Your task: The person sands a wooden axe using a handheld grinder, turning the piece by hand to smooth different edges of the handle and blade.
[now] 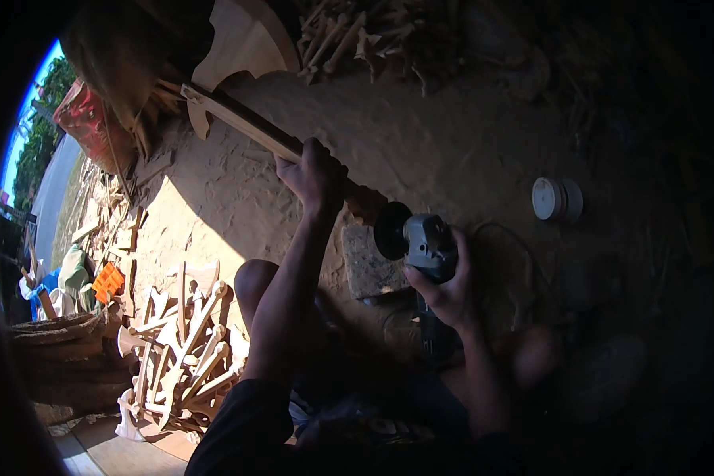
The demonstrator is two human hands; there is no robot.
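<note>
My left hand (pixel 317 178) is closed around a long carved wooden piece (pixel 250 123), which slants from the upper left down toward the middle. My right hand (pixel 454 293) grips the body of an angle grinder (pixel 430 244). The grinder's dark disc (pixel 391 230) is at the lower right end of the wood; I cannot tell whether they touch. Just below that end sits a rough stone-like block (pixel 373 262) on the ground. Shadow hides the grinder's lower part.
Loose carved wooden pieces (pixel 182 349) lie heaped in sunlight at lower left. Another wood pile (pixel 333 40) and a pale wide board (pixel 250 40) are at the top. A white round container (pixel 559 198) stands right, near a cord (pixel 504 230). A red sack (pixel 95 127) is upper left.
</note>
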